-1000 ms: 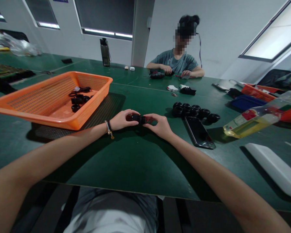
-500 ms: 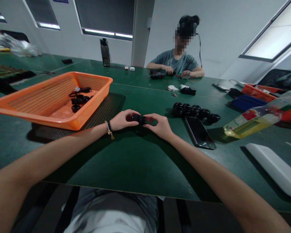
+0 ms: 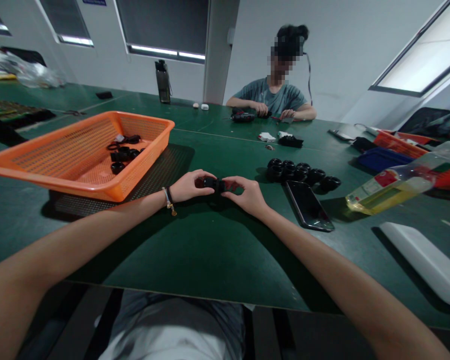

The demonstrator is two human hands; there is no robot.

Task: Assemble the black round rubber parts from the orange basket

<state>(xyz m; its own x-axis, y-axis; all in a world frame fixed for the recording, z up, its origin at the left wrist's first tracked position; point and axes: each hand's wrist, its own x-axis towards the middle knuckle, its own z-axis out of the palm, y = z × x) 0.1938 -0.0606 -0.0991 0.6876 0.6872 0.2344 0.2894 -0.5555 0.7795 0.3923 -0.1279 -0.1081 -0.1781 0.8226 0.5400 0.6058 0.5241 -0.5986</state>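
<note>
Nearest, both forearms reach out over the green table point(image 3: 210, 250) and meet at its middle. The left hand point(image 3: 187, 186) and the right hand point(image 3: 247, 194) each curl fingers and thumb around one end of a small black part point(image 3: 214, 184), held just above the tabletop between them; both grips are closed on it, with the fingertips doing the work. It looks like two black pieces being pressed or twisted together, so the step in hand seems to be the joining itself. The next move probably calls for keeping the two halves in line while the fingers turn or push; the seam itself is too small to read.

Just right of the hands lies a phone point(image 3: 308, 205), and beyond it a row of black rings point(image 3: 302, 171). To the left stands an orange basket point(image 3: 86, 150) with more black parts inside. A tilted bottle point(image 3: 397, 186) lies at far right. Across the table a person point(image 3: 272, 97) works with both hands.
</note>
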